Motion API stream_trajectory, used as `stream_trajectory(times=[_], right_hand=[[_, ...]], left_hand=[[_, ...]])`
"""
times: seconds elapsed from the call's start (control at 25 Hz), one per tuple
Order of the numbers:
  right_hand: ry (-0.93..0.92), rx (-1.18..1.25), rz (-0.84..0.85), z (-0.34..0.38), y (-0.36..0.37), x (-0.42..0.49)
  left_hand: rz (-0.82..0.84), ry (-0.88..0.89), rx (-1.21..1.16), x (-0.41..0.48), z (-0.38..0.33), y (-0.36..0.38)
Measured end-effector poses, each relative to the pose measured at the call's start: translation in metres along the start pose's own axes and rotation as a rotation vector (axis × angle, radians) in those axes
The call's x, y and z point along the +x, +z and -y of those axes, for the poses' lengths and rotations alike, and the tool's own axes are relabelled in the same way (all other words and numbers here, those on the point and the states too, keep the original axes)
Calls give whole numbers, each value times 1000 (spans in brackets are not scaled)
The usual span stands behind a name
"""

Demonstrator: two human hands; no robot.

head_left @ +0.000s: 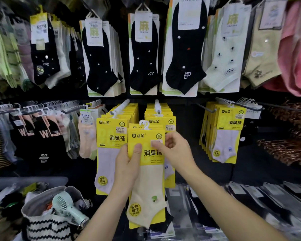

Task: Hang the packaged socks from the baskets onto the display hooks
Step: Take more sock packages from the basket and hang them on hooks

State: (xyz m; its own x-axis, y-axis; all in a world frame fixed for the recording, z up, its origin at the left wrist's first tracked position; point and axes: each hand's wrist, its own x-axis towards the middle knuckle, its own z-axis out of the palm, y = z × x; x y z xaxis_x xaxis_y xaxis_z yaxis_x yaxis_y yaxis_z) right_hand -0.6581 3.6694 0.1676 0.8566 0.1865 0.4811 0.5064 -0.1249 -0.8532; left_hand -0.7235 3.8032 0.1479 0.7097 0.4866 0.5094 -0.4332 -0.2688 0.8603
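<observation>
1. Your left hand (127, 164) grips the yellow sock pack (147, 180) by its left edge, with the thumb pressed on the front.
2. Your right hand (175, 150) pinches the pack's upper right edge beside a pale sticker.
3. The pack stands upright before the left display hook (121, 106) and the right display hook (157, 106), both loaded with matching packs. Its white hanger (145, 125) is on neither.
4. A second pack may sit behind it, but the view is unclear.
5. At lower left, a zigzag basket (42, 225) holds a mint fan (66, 206).

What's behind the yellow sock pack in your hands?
Two hanging stacks of yellow packs: the left stack shows a lilac sock; the right stack is mostly covered by the held pack and right hand.
</observation>
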Motion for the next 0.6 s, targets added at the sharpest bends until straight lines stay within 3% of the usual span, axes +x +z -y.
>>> stream_trajectory(times=[0.28, 0.44, 0.6], right_hand=[[65, 140, -9, -2, -16, 5], [88, 112, -144, 0, -21, 26], [79, 22, -151, 0, -9, 44]], left_hand=[[-43, 6, 33, 4, 8, 0], [-116, 28, 60, 12, 10, -27], [-146, 119, 98, 11, -1, -47]])
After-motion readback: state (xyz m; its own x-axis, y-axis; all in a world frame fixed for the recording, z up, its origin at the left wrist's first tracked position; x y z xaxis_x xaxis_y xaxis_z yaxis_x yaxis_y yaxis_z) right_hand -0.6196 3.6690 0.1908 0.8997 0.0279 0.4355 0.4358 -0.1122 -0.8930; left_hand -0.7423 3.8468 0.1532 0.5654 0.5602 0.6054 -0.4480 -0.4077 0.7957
